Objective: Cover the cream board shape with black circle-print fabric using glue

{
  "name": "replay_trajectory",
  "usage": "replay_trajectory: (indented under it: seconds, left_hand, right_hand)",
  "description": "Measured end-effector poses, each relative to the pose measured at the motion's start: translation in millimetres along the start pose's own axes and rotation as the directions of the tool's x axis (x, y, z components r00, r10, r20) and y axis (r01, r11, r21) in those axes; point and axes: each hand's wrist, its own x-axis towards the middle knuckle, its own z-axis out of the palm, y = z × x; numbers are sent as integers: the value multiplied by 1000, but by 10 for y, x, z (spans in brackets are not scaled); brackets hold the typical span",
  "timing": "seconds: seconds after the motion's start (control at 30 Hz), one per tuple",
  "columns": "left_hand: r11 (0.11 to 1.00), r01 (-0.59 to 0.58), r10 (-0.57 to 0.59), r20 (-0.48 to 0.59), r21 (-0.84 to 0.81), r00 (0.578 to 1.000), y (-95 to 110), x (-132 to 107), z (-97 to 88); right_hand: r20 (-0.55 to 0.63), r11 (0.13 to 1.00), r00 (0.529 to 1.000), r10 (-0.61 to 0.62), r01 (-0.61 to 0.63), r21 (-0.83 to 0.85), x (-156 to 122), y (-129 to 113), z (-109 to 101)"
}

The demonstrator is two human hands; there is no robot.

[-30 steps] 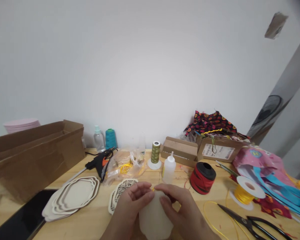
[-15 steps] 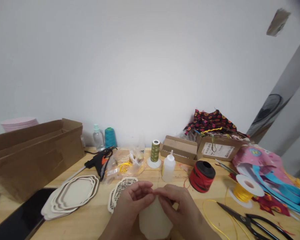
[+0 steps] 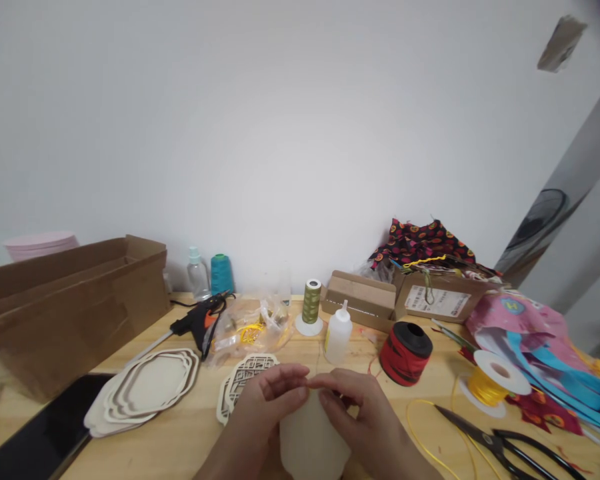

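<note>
A pale, flat panel with a scalloped edge (image 3: 312,437) stands low in front of me, between my two hands. My left hand (image 3: 275,407) has its thumb and fingers pinched at the panel's top edge. From the other side, my right hand (image 3: 357,407) pinches at the same top edge, its index fingertip close to the left one. Whatever small thing lies between the fingertips is hidden. Partly behind my left hand are lattice-cut wooden pieces (image 3: 253,375). A white squeeze bottle (image 3: 338,337) stands just beyond my hands.
Left: stacked wooden frames (image 3: 153,387), a black phone-like slab (image 3: 45,427), a glue gun (image 3: 197,325), a cardboard box (image 3: 75,307). Right: a red cord spool (image 3: 405,357), a yellow cord spool (image 3: 487,387), black scissors (image 3: 495,441), fabric (image 3: 520,317). Behind: an olive thread spool (image 3: 311,303).
Both hands stay almost in place at the panel's top edge. The panel's lower part shows slightly further right, and the whole view has shifted a little.
</note>
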Motion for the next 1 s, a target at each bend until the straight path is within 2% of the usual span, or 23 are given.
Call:
replay_trajectory:
  seconds: [0.27, 0.43, 0.87, 1.0]
  left_hand:
    - [1000, 17, -17, 20, 23, 1000, -15, 14, -33]
    - [999, 31, -31, 18, 28, 999, -33, 42, -56]
    - [1000, 4, -4, -11, 31, 1000, 31, -21, 52]
    - [1000, -9, 10, -14, 29, 1000, 25, -11, 49]
  right_hand:
    - [-52, 996, 996, 79, -77, 35, 4, -115, -59]
    - [-41, 998, 997, 61, -60, 15, 0, -59, -27]
    - [-13, 999, 999, 50, -50, 21, -22, -28, -12]
    - [-13, 987, 991, 130, -128, 96, -11, -32, -5]
